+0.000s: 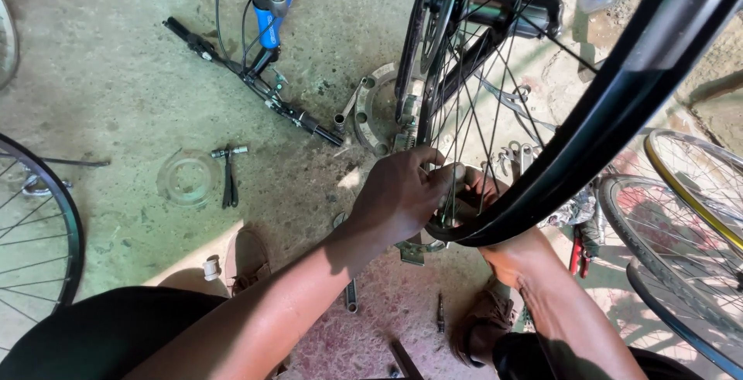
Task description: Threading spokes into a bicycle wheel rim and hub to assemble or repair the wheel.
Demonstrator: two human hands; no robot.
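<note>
My left hand (398, 194) curled closed round the hub (453, 186) of the black-rimmed wheel (542, 179), steadying it upright over the floor's (116, 78) middle | right hand (503, 252) behind the rim, grip hidden—cannot tell | wrenches (348, 117) near, within reach.

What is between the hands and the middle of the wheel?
Nothing visible stands in the way. The left hand already grips the wheel's hub from one side. The right hand reaches it from behind the black rim and thin spokes, partly hidden.
</note>
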